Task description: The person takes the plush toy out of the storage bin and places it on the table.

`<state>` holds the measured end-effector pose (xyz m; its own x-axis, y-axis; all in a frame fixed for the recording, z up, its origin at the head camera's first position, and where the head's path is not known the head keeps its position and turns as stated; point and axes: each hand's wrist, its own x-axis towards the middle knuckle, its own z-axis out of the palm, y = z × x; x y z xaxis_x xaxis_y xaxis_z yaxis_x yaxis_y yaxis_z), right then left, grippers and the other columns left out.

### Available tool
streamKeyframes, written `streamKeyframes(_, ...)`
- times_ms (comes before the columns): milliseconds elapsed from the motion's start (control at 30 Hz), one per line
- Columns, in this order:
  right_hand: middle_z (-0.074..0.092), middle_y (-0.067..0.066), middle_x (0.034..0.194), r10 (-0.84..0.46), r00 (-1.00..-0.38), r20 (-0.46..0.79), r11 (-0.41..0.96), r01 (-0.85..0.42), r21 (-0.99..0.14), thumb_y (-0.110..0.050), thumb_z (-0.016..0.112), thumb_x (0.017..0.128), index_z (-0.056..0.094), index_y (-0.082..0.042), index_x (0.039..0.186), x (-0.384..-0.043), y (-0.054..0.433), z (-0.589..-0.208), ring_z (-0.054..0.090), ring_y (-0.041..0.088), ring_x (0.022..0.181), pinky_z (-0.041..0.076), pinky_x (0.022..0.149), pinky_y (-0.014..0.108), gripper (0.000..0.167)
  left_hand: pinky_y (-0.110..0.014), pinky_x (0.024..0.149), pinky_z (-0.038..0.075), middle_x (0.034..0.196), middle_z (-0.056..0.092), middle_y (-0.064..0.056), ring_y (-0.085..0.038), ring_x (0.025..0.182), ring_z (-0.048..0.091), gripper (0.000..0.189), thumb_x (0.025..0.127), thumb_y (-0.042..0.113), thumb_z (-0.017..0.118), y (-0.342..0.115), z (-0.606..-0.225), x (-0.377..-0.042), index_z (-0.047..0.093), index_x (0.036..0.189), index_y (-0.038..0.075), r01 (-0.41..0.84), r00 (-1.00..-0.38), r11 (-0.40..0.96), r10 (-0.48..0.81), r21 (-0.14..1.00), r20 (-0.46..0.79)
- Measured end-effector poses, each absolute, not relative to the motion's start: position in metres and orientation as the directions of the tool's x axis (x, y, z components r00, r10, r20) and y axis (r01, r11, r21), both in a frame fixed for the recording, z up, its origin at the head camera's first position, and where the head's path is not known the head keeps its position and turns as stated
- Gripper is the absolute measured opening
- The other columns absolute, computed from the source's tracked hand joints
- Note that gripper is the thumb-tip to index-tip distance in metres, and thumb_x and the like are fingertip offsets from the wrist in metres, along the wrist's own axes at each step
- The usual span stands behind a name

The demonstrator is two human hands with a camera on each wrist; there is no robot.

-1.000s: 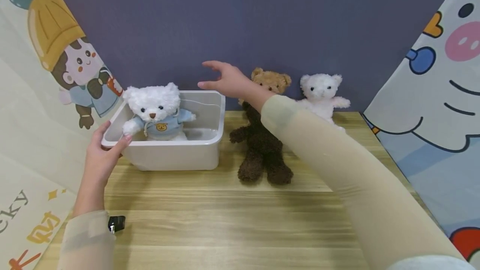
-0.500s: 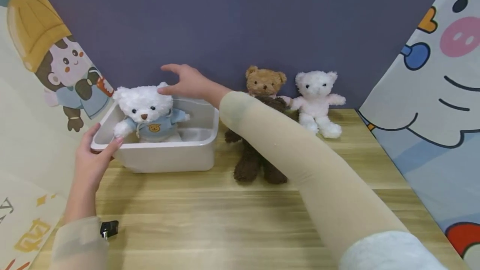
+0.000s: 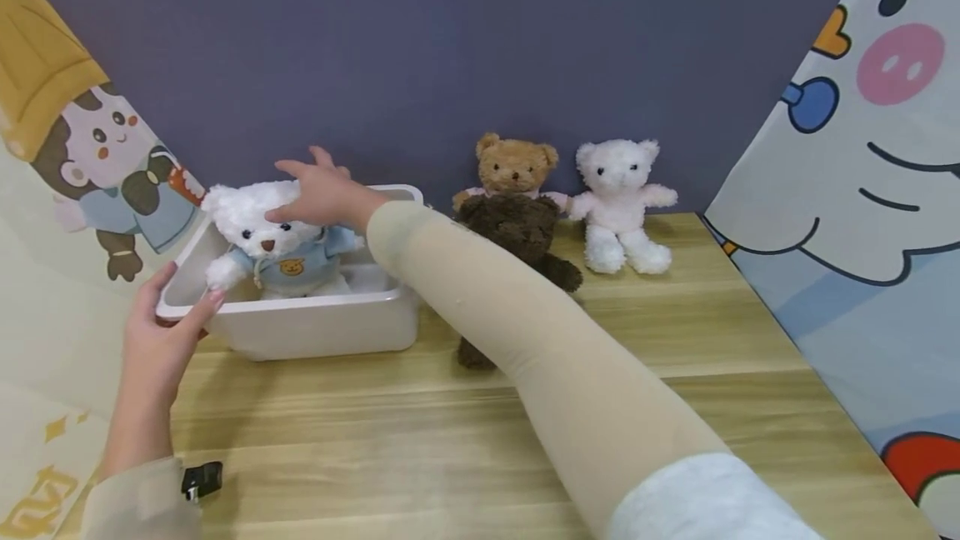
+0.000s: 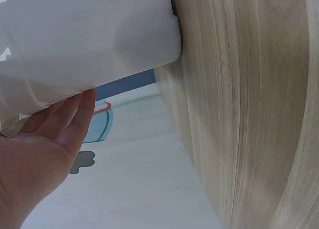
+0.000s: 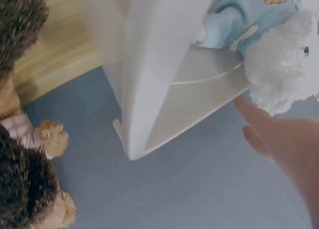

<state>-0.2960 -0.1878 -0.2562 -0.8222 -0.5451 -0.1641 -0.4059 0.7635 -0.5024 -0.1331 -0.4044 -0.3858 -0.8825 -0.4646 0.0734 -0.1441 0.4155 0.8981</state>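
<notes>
A white teddy bear in a light blue top (image 3: 292, 271) sits in a pale plastic bin (image 3: 322, 333), its head above the rim. My left hand (image 3: 153, 344) grips the bin's left end, thumb over the rim and fingers along the outer wall, as the left wrist view shows (image 4: 45, 149). My right hand (image 3: 324, 197) is at the bear's head, fingers spread, thumb in front of the face. In the right wrist view the right hand (image 5: 281, 144) is beside the white head (image 5: 276, 64); whether it touches the fur I cannot tell.
Right of the bin lies a dark brown plush (image 3: 510, 227), partly hidden by my right sleeve. Behind it a light brown teddy (image 3: 516, 165) and a small white teddy (image 3: 618, 198) sit against the dark wall (image 3: 465, 48). Printed panels flank the wooden tabletop (image 3: 360, 448).
My right hand has moved left from beyond the bin's right end to the white bear's head. The left hand keeps its hold on the bin. The head view has shifted slightly right.
</notes>
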Motion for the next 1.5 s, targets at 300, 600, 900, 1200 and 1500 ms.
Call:
streamKeyframes(300,0.001,-0.014,0.18,-0.637,-0.748,-0.188,0.732,-0.511,-0.45,-0.062,0.066,0.099,0.013,-0.049,0.169,-0.294,-0.193,-0.26,0.004,0.008,0.167,0.017,0.136,0.034,0.088,-0.004,0.072,0.052,0.163,0.032,-0.019,0.001,0.096,0.048,0.085,0.103,0.037,0.07,-0.404,-0.385,-0.131,0.021,0.171,0.031,-0.174,-0.879,0.441,-0.472,0.881,0.062)
streamKeyframes(600,0.022,-0.012,0.171,-0.67,-0.72,-0.182,0.72,-0.569,-0.396,-0.053,0.071,0.098,0.021,-0.044,0.169,-0.293,-0.197,-0.265,0.027,0.006,0.155,0.033,0.121,0.023,0.087,-0.004,0.069,0.05,0.157,0.038,-0.025,0.005,0.092,0.05,0.085,0.103,0.037,0.069,-0.404,-0.384,-0.135,0.022,0.172,0.026,-0.155,-0.882,0.478,-0.462,0.864,0.097)
streamKeyframes(900,0.006,-0.006,0.175,-0.703,-0.665,-0.25,0.71,-0.64,-0.294,-0.063,0.065,0.099,0.035,-0.049,0.162,-0.286,-0.194,-0.268,0.027,0.018,0.155,0.039,0.117,0.024,0.071,-0.004,0.07,0.051,0.155,0.04,-0.025,0.007,0.093,0.051,0.085,0.102,0.036,0.07,-0.405,-0.385,-0.136,0.022,0.172,0.023,-0.142,-0.881,0.471,-0.461,0.871,0.106)
streamKeyframes(1200,0.039,-0.006,0.156,-0.773,-0.604,-0.197,0.625,-0.668,-0.404,-0.053,0.074,0.097,0.042,-0.026,0.146,-0.281,-0.197,-0.275,0.037,0.005,0.145,0.039,0.107,0.014,0.065,-0.003,0.07,0.05,0.157,0.038,-0.027,0.008,0.094,0.049,0.085,0.103,0.037,0.069,-0.405,-0.387,-0.132,0.021,0.172,0.022,-0.143,-0.883,0.478,-0.457,0.867,0.107)
streamKeyframes(1500,0.05,-0.004,0.153,-0.824,-0.558,-0.1,0.531,-0.698,-0.481,-0.038,0.08,0.097,0.039,-0.023,0.149,-0.287,-0.197,-0.283,0.049,0.007,0.133,0.04,0.105,0.014,0.068,-0.002,0.07,0.048,0.158,0.039,-0.028,0.01,0.093,0.049,0.086,0.103,0.039,0.068,-0.405,-0.388,-0.133,0.02,0.172,0.021,-0.138,-0.887,0.497,-0.448,0.857,0.117)
